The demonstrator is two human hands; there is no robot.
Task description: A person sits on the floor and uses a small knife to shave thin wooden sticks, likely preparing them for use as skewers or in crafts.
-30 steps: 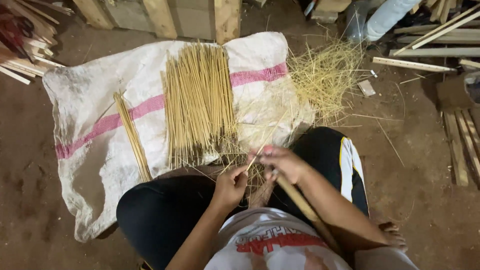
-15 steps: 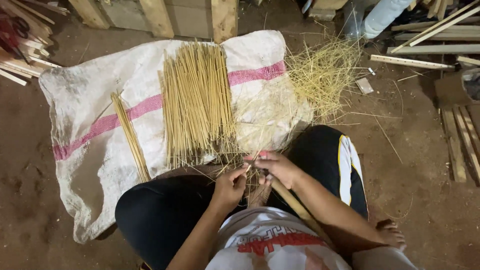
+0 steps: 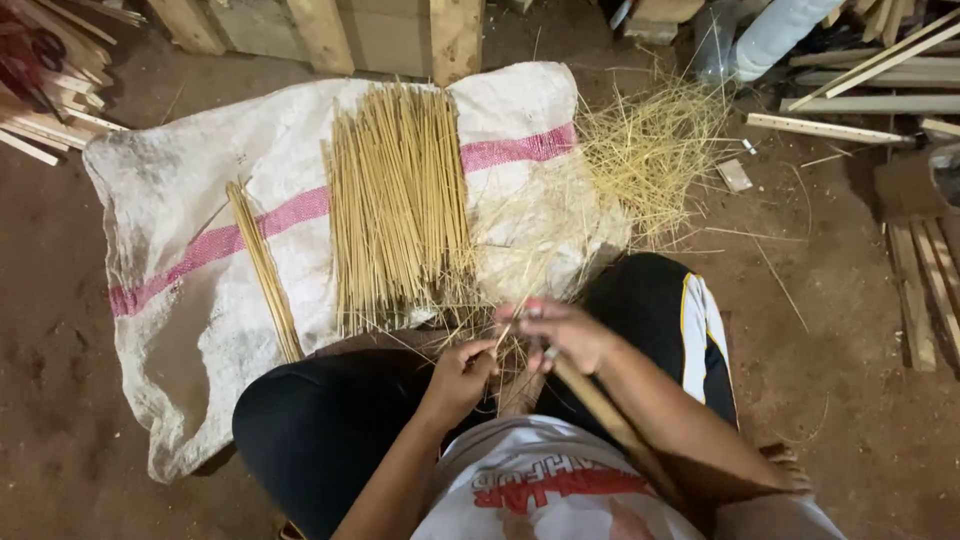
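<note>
Both hands closed — left hand (image 3: 462,372) pinching a thin stick (image 3: 508,335), right hand (image 3: 560,333) gripping a wooden-handled blade (image 3: 600,405).

Stick bundle (image 3: 398,205) on sack (image 3: 170,190); shavings pile (image 3: 650,150) right; planks (image 3: 920,290) far right.

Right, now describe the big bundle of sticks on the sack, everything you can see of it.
The big bundle of sticks is a loose sheaf of many thin, straight, pale yellow splints that look like split bamboo. They lie flat and roughly parallel, running away from the person, near the middle of the white sack, across its pink stripe. The near ends are ragged and mix with fine shavings close to the knees. Neither hand touches it; a smaller bundle lies apart beside it.
</note>
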